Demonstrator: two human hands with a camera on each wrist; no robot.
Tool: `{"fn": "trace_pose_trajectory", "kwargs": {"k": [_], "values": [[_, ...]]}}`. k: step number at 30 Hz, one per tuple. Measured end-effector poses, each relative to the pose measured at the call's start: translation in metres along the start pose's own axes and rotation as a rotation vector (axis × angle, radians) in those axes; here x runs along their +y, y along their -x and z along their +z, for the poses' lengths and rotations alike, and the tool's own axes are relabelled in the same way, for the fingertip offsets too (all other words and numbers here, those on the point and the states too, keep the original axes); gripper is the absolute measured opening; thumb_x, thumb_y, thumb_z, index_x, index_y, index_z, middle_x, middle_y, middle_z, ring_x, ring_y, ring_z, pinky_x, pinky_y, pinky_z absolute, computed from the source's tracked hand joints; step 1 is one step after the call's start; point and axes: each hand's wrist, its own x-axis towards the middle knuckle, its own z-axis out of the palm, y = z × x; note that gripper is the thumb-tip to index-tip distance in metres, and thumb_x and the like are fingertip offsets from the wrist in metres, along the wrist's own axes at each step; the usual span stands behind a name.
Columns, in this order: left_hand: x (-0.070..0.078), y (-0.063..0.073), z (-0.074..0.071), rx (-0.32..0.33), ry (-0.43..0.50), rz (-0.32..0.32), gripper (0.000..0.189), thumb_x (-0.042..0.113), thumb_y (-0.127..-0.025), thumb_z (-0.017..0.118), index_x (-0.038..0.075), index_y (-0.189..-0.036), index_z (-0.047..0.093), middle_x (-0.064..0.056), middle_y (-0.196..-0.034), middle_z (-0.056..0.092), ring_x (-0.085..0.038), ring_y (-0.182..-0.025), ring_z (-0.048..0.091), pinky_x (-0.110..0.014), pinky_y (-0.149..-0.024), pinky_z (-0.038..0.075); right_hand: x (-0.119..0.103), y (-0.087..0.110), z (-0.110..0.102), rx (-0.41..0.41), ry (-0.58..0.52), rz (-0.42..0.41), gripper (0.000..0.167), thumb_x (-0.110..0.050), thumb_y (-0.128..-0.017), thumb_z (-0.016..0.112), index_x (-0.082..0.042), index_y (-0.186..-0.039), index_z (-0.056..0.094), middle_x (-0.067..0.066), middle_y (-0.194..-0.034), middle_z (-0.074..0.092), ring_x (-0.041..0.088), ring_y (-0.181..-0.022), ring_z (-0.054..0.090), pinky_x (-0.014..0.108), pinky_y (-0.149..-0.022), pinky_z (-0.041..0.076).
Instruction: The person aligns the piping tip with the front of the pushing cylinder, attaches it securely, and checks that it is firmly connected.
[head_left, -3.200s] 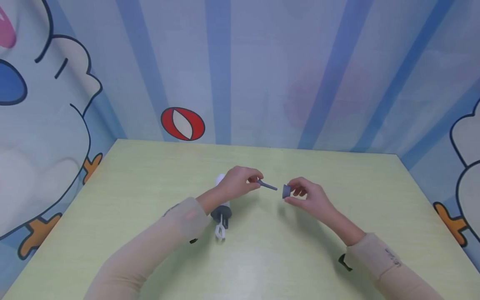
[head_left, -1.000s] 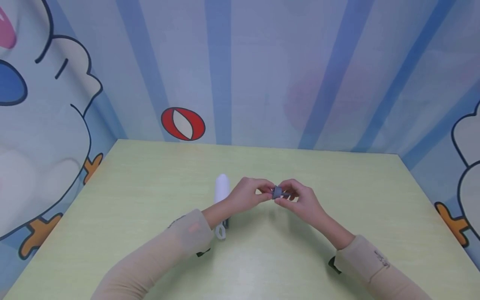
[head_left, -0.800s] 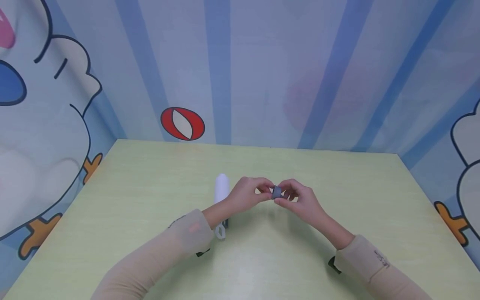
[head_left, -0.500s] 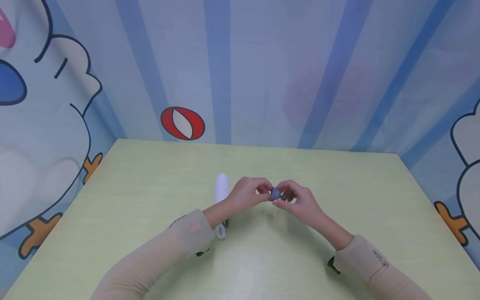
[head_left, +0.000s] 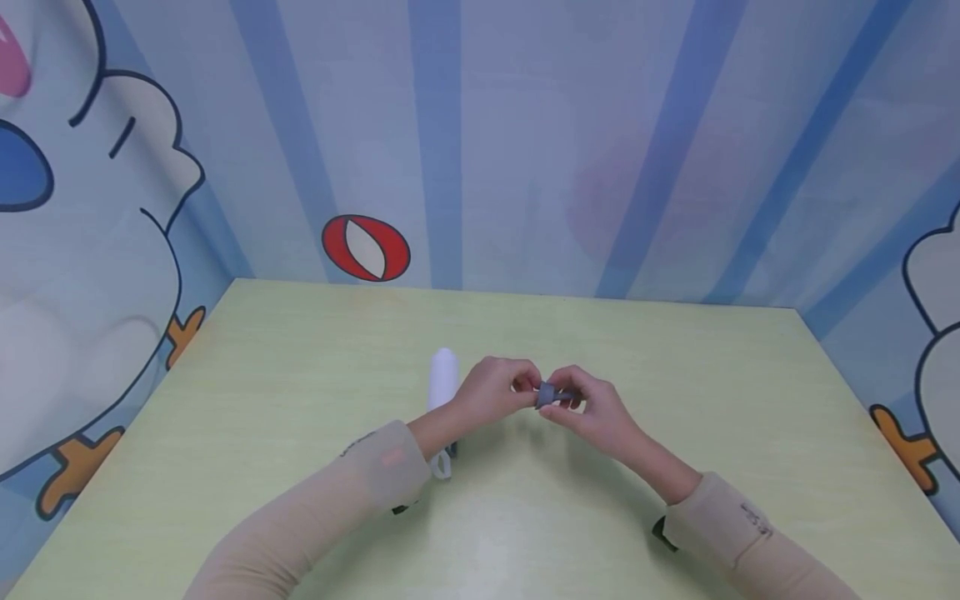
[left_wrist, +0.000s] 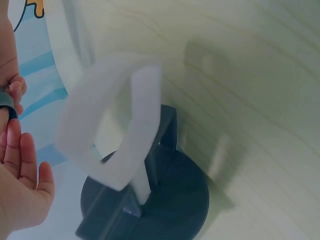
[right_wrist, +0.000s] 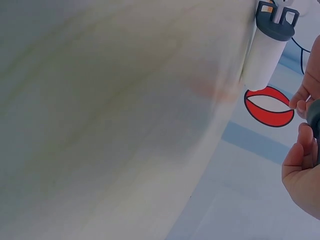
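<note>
Between my hands, above the table, is a small grey cup-shaped piece (head_left: 547, 394) with a thin grey rod (head_left: 566, 397) sticking out of its right side. My left hand (head_left: 489, 390) pinches at the left side, where its fingertips hide the rod's other end. With thumb and fingers, my right hand (head_left: 600, 418) holds the cup-shaped piece from the right. The left wrist view shows the grey piece (left_wrist: 6, 102) only partly, at its edge. Beside my left hand, a white cylinder (head_left: 444, 379) lies on the table, partly behind my forearm.
The cylinder has a dark grey end cap (left_wrist: 175, 200) with raised brackets and a white loop (left_wrist: 80, 130). All this lies on a pale green table (head_left: 337, 350). A blue-striped printed backdrop (head_left: 517, 150) rises behind and at both sides.
Earlier, the rod in my left hand and the cup-shaped piece in my right were apart; now the rod runs through the piece. Lately both hands have shifted slightly, the right one left and towards me.
</note>
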Motion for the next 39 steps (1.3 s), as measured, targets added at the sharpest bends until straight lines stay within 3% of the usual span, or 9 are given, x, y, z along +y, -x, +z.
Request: {"fn": "trace_pose_trajectory", "kwargs": {"k": [8, 17, 28, 39], "values": [[-0.002, 0.001, -0.001, -0.009, -0.061, 0.017, 0.008, 0.020, -0.080, 0.063, 0.013, -0.084, 0.065, 0.004, -0.074, 0.064, -0.004, -0.064, 0.053, -0.015, -0.059, 0.041, 0.003, 0.000, 0.004, -0.021, 0.057, -0.059, 0.023, -0.016, -0.079, 0.065, -0.006, -0.099, 0.056, 0.003, -0.082, 0.063, 0.006, -0.068, 0.053, 0.023, -0.061, 0.044], [-0.006, 0.002, 0.000, -0.008, -0.092, 0.018, 0.014, 0.026, -0.081, 0.063, 0.015, -0.089, 0.065, 0.006, -0.077, 0.064, -0.004, -0.067, 0.054, -0.016, -0.061, 0.042, 0.003, 0.000, 0.002, -0.042, 0.107, -0.042, 0.024, -0.018, -0.081, 0.063, -0.006, -0.100, 0.054, -0.002, -0.067, 0.054, 0.005, -0.060, 0.050, 0.020, -0.056, 0.043], [-0.016, 0.007, -0.012, 0.011, -0.118, -0.044, 0.026, 0.036, -0.079, 0.063, 0.015, -0.095, 0.064, 0.008, -0.078, 0.061, -0.005, -0.072, 0.053, -0.020, -0.067, 0.044, 0.007, -0.001, 0.001, -0.004, 0.157, -0.060, 0.027, -0.019, -0.080, 0.064, -0.006, -0.101, 0.052, -0.003, -0.063, 0.045, 0.005, -0.053, 0.037, 0.020, -0.049, 0.034], [-0.029, 0.012, -0.022, 0.042, -0.135, -0.050, 0.027, 0.035, -0.078, 0.065, 0.015, -0.096, 0.064, 0.006, -0.081, 0.063, -0.009, -0.079, 0.056, -0.024, -0.072, 0.045, 0.006, -0.001, 0.000, -0.008, 0.170, -0.041, 0.029, -0.020, -0.080, 0.064, -0.008, -0.103, 0.051, -0.003, -0.063, 0.041, 0.008, -0.054, 0.036, 0.020, -0.049, 0.032]]}}
